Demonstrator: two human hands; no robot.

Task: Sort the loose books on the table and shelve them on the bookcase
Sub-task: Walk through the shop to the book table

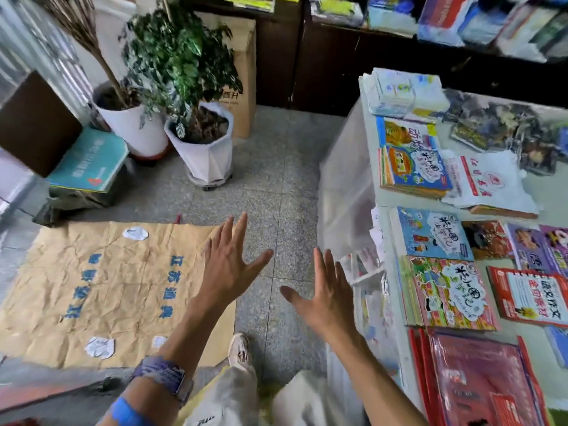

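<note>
Both hands, left hand (229, 265) and right hand (327, 295), hung empty with fingers spread; loose books (445, 292) lay on the counter (547, 192) rightward (reach the nearest pile squarely).

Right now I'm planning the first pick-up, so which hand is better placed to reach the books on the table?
Probably the right hand: open, empty and beside the table edge; the left hand hovers farther away over the floor.

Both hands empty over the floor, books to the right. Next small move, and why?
Probably swing the right hand rightward to the pink comic stack at the table's near edge and take a grip. Both it and the left hand are open and hold nothing, and that stack lies closest.
</note>
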